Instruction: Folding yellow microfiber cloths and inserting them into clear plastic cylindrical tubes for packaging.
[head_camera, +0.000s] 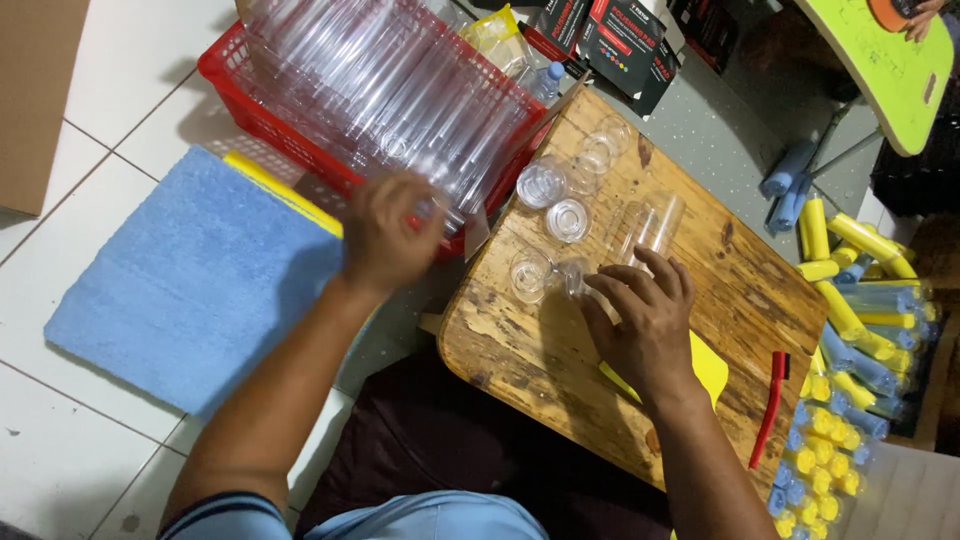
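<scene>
on the near part of the worn wooden board (560, 350), the right hand (645, 325) lies fingers spread, tips pinching a small clear plastic piece (572, 277) at the mouth of a clear tube (648, 228) lying flat; a careless nudge could roll that tube into the clear cups (560, 205) just beyond. farther left, the left hand (385, 235) is blurred, curled around clear tubes (400, 95) stacked in the red basket (240, 95), so a hasty pull may topple the stack.

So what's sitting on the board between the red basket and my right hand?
In the head view, clear plastic cups stand on the wooden board between the red basket and the right hand.
</scene>
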